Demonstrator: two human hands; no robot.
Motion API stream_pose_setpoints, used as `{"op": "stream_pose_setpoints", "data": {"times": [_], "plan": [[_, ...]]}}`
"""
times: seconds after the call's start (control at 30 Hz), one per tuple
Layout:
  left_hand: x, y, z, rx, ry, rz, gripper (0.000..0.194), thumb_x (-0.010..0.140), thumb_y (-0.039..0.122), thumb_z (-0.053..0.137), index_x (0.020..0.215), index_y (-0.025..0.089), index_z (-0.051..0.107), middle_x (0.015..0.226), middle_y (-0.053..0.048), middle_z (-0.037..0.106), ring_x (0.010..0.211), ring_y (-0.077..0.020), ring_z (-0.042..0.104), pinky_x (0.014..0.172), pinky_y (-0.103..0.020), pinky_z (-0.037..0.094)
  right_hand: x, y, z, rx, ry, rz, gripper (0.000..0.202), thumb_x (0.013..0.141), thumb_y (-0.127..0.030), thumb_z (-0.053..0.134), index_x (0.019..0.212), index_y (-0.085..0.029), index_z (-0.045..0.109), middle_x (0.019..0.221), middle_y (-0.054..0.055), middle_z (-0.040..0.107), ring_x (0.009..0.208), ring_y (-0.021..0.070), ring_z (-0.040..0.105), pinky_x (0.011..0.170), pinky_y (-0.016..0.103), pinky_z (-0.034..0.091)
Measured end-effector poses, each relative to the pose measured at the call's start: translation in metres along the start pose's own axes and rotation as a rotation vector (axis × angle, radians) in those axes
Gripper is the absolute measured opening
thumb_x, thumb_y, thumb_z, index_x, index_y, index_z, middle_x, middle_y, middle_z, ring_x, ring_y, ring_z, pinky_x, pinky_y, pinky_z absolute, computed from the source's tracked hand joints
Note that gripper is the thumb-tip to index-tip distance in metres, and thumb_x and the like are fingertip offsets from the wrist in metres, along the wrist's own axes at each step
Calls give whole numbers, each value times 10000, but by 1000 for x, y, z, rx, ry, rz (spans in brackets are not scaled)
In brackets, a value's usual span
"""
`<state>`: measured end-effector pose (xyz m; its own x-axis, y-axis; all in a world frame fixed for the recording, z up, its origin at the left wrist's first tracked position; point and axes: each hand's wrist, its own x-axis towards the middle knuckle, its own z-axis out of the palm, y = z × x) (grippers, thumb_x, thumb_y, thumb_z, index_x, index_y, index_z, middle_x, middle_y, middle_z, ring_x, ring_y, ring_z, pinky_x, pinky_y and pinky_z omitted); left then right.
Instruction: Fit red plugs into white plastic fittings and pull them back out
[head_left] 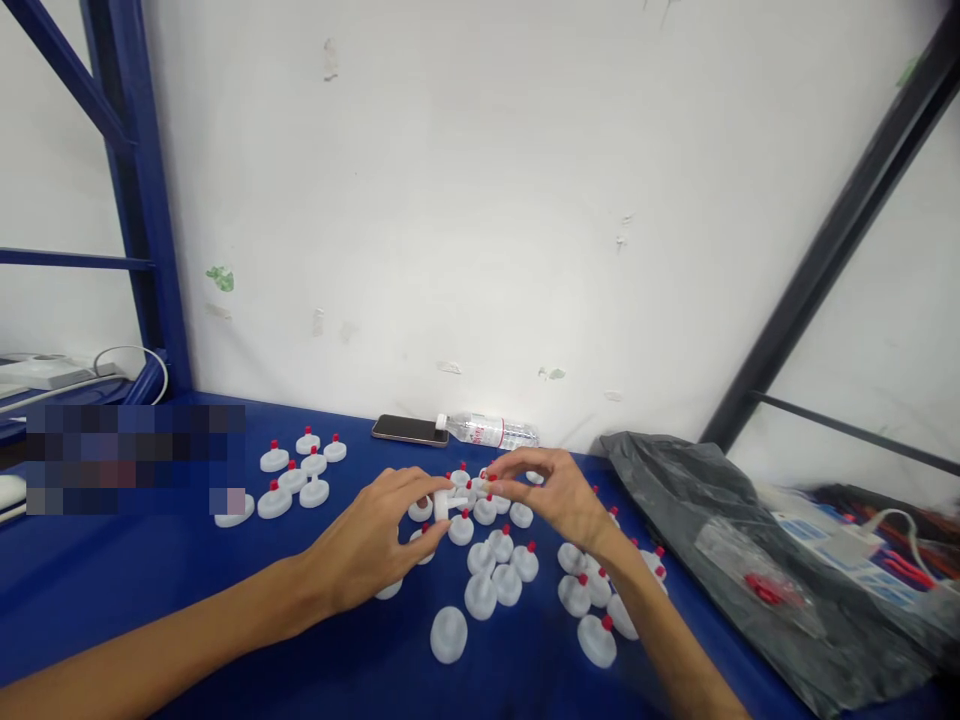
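My left hand (390, 530) pinches a white plastic lid (441, 505) between thumb and fingers. The lid is turned on its side, its narrow spout pointing right. My right hand (551, 495) is closed at the fingertips, where a small red cap (492, 479) shows, partly hidden; a gap separates it from the spout. Below and around both hands lie several white round lids (484, 511), many with red tips on their spouts. Nearer to me, a lid without a visible red tip (448, 635) rests on the blue table (330, 660).
A phone (409, 430) and a clear plastic bottle (491, 431) lie by the wall. More red-tipped lids (313, 492) stand to the left. On the right are a dark plastic bag (675, 490) and a clear bag with red pieces (765, 585). Blue frame posts (142, 200) rise at left.
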<state>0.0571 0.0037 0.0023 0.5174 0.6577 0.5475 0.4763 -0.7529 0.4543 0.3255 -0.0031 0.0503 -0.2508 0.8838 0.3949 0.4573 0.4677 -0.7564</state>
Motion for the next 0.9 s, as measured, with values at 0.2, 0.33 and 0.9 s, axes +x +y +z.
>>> {"op": "stream_pose_setpoints", "data": {"times": [0.2, 0.33, 0.9], "plan": [[0, 5, -1, -55, -6, -36, 344, 1029, 379, 646, 1339, 270, 747, 1194, -47, 828, 1014, -266, 747, 961, -420, 554, -3, -8, 18, 209, -44, -2, 222, 759, -449, 971, 806, -263, 861, 839, 4, 849, 832, 195, 766, 782, 296, 577], [1, 10, -2, -171, 20, -78, 329, 990, 411, 689, 1267, 273, 800, 1103, -45, 856, 971, -274, 768, 948, -411, 565, -2, -7, 25, 245, -45, -14, 228, 719, -429, 1001, 792, -258, 869, 814, 2, 845, 797, 184, 757, 748, 285, 570], [6, 11, -2, -936, -105, -342, 615, 904, 639, 835, 1331, 201, 768, 1203, -131, 870, 1116, -325, 820, 1071, -462, 619, -9, -19, 47, 284, -13, -81, 252, 746, -518, 991, 768, -299, 870, 843, 15, 824, 819, 214, 718, 794, 359, 559]]}}
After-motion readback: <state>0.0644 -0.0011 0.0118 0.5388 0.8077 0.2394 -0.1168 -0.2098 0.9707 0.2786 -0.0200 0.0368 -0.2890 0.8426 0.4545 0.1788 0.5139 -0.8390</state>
